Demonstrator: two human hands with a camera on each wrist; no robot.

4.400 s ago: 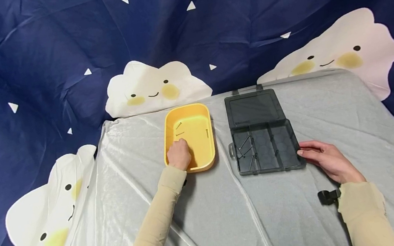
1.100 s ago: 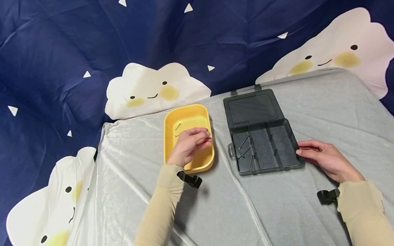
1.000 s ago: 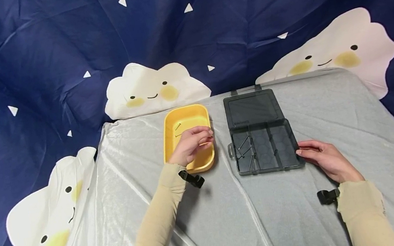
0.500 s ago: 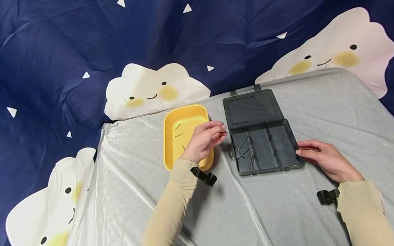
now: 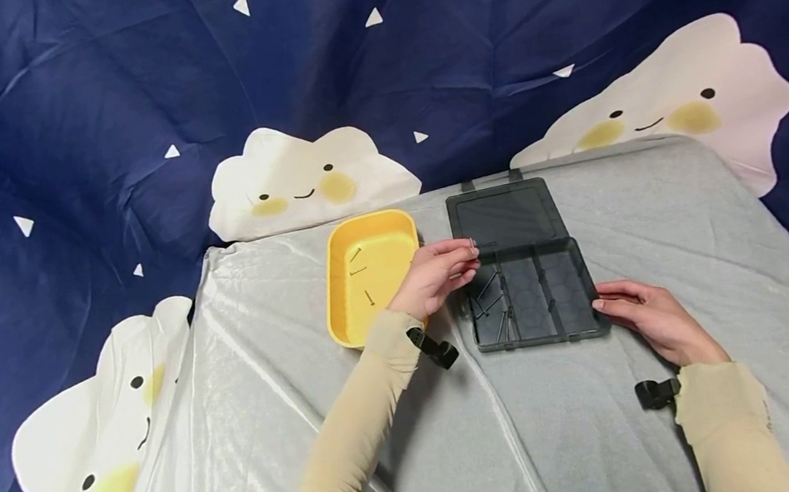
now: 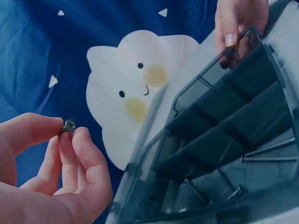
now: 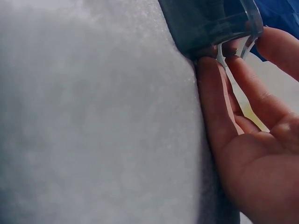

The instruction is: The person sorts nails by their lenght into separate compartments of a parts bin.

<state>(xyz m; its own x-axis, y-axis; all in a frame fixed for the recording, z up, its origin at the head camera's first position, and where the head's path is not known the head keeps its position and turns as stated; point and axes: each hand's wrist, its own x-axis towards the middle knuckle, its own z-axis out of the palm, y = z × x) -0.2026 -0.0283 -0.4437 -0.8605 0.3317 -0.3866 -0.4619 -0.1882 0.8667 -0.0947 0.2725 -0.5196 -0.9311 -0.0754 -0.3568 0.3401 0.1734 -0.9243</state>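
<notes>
My left hand (image 5: pixel 436 275) pinches a screw (image 6: pixel 69 125) between thumb and fingertips; its cross-slotted head shows in the left wrist view. In the head view this hand overlaps the left side of the dark see-through compartment box (image 5: pixel 567 276), where its lid (image 5: pixel 507 213) joins the base. Several screws (image 5: pixel 489 286) lie in the box's left compartment. At the box's right side, my right hand (image 5: pixel 658 320) rests with its fairly straight fingers (image 7: pixel 254 86) against the outer wall. Behind the left forearm stands a yellow tray (image 5: pixel 332 309) holding loose screws (image 5: pixel 369 297).
A grey velvety cloth (image 5: pixel 549 426) covers the table, with soft folds. Beyond its back edge hangs a dark blue curtain (image 5: pixel 307 56) printed with smiling clouds. The box's lid lies flung back toward that edge.
The left hand was down in the yellow tray, then rose with a screw and moved right to the box's left side. The right hand and the box have stayed put.
</notes>
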